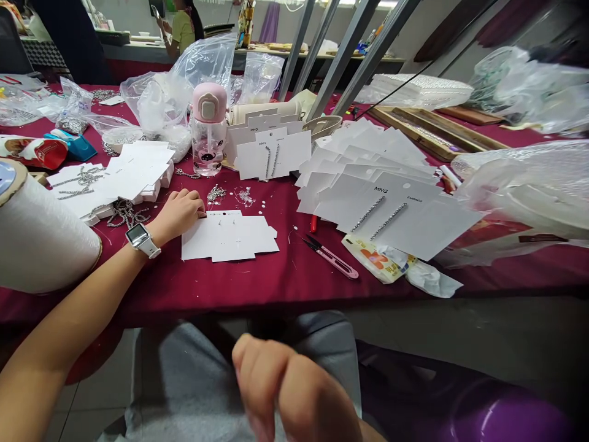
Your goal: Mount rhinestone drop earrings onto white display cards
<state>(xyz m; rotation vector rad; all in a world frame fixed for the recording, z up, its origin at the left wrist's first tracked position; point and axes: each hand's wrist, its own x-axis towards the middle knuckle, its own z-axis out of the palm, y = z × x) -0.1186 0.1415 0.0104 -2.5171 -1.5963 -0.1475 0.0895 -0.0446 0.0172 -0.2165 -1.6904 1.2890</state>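
Note:
My left hand (180, 215), a watch (142, 239) on its wrist, has its fingers curled at the upper left corner of a white earring card (239, 239). That card lies face down, overlapping others, with two small earring posts poking up through it. Close to the camera, above my lap, my right hand (294, 387) is blurred and closed; anything inside it is hidden. Just beyond the card are a small heap of silvery earring parts (216, 194) and a scatter of clear bits (245, 196). Pink-handled thread snips (331, 256) lie to the card's right.
Finished earring cards (396, 209) fan out at right, near a crumpled wrapper (377, 258). A pink-lidded bottle (209, 129) stands behind the parts. Left are a large white spool (41, 233), stacked blank cards (138, 172) and rhinestone chains (124, 213). Another person (184, 27) sits farther back.

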